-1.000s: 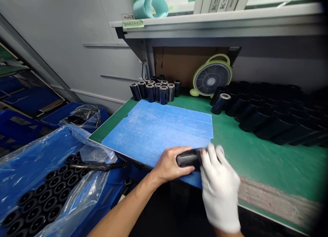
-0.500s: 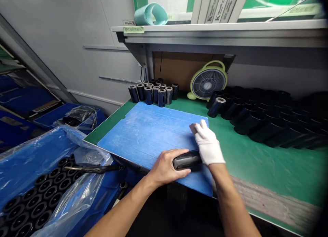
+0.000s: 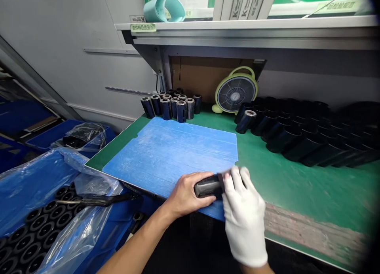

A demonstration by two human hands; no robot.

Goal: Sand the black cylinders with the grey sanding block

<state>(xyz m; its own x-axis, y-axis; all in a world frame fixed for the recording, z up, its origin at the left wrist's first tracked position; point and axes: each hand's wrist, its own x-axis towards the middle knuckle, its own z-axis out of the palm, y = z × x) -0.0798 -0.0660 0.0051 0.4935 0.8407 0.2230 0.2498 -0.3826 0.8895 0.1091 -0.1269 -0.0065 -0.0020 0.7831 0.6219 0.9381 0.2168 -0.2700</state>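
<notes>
Black cylinder (image 3: 207,186), glossy; left hand (image 3: 187,193) grips it, right hand (image 3: 245,214) pinches dark flat piece (image 3: 221,182) against it.

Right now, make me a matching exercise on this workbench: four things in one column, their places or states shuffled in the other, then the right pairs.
1. Fan
2. Left hand
3. Teal roll
4. Right hand

A. In a white glove
B. On the shelf
C. Bare, gripping a black part
D. Standing on the green benchtop, beneath the shelf

Pairs: 1-D, 2-C, 3-B, 4-A
</notes>
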